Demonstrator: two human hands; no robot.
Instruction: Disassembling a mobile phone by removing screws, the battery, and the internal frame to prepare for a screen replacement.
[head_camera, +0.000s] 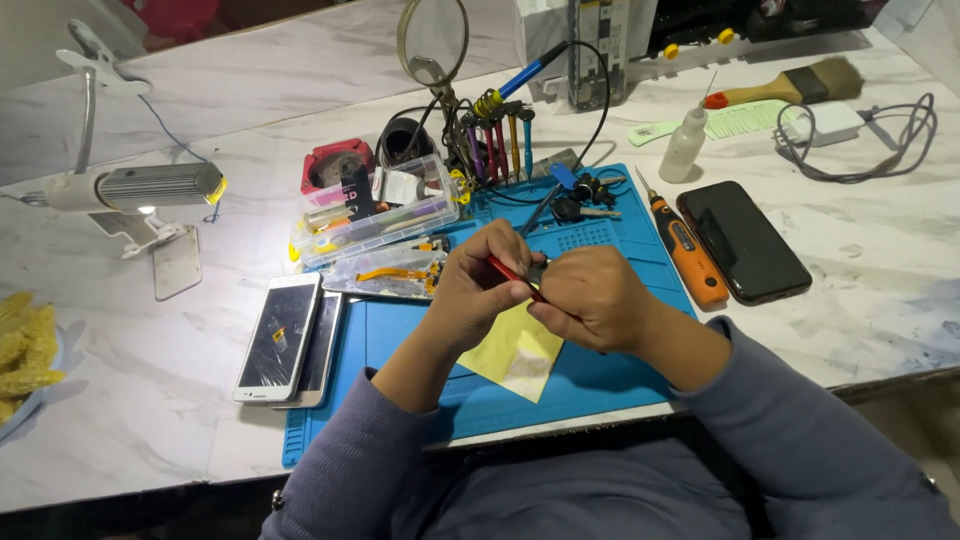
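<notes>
Both hands meet over the middle of the blue work mat (620, 385): the left hand (478, 290) is curled shut around a slim red-handled tool (512, 275), and the right hand (592, 298) is closed over a small dark part (538, 270) that its fingers mostly hide, so what the part is cannot be told. With so little of it gripped and the tool tip pressed at it, a slip could plausibly flick the part out of the pinch or jab a fingertip. Just below the hands lies a yellow sheet (515, 355); anything dropped there may bounce off the mat's near edge and be lost. To the left, two stacked phones (285, 340) overhang the mat and could be nudged by the left sleeve. Beyond the hands sits a clear parts box (375, 215), and to the right an orange electric screwdriver (685, 250) and a black phone (745, 240), all within an elbow's sweep.
</notes>
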